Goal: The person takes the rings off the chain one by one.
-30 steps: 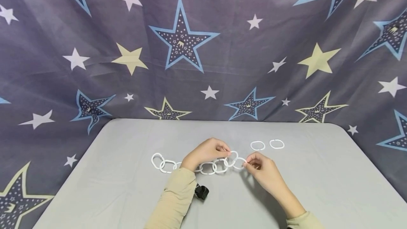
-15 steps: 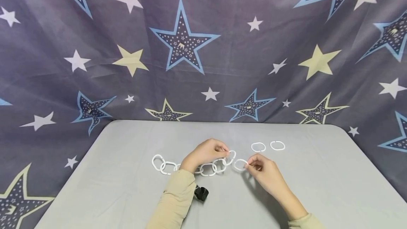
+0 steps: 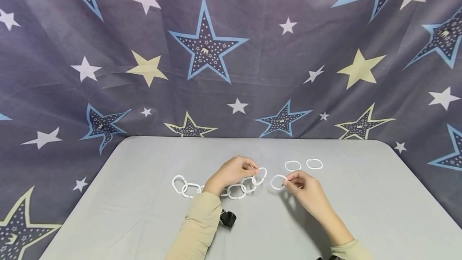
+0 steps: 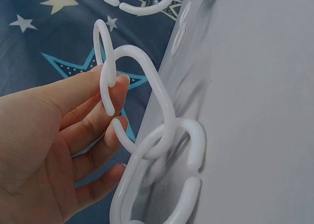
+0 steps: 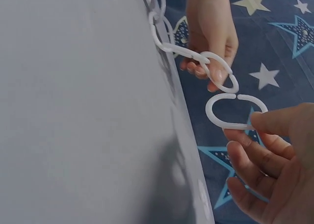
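Note:
My left hand pinches the end link of a chain of white plastic links between thumb and fingertips. From there the chain runs left over the table, and my wrist hides part of it. A single white oval link, with a small gap in its side, is pinched by the thumb and fingers of my right hand. In the head view this link stands just right of the chain's end, apart from it. The right wrist view shows its gap facing the chain's end link.
Behind the hands, two loose white links lie on the table, one nearer and one farther right. A small black object is beside my left sleeve. The grey table ends at a star-patterned curtain.
The single link first overlapped the chain's end link; it has come away to the right with my right hand. My left hand stays nearly in place, still pinching the chain's end.

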Demonstrator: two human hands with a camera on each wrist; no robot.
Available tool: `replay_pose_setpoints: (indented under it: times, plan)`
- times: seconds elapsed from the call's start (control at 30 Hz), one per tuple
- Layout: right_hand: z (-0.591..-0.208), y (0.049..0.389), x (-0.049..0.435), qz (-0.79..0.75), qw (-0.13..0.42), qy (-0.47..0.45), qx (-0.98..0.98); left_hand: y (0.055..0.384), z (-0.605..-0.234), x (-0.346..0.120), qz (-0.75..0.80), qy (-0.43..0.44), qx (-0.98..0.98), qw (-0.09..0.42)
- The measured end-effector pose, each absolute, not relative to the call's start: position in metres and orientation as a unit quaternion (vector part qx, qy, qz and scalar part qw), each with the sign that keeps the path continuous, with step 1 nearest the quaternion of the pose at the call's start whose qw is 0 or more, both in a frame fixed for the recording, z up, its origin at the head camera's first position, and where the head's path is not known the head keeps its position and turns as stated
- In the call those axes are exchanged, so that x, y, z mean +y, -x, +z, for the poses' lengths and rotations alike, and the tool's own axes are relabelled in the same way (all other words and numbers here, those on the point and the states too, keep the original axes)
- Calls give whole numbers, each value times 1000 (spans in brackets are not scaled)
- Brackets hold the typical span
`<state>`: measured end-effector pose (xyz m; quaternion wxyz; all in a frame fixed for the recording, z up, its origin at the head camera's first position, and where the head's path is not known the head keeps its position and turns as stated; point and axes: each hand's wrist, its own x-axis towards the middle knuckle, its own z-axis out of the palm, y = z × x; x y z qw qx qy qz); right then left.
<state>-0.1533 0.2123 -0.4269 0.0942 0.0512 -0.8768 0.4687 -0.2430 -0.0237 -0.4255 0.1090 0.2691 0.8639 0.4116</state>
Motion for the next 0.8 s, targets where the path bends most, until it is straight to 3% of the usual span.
replay_pose_setpoints:
  times: [0.5,0.8]
  plan:
    - [-413,160,261,465,133,-7,-875,246,-429,-23,403,-264,868,117]
    - [-413,162,288,457,117,41,-881,245,-427,-22,411,-264,864,122]
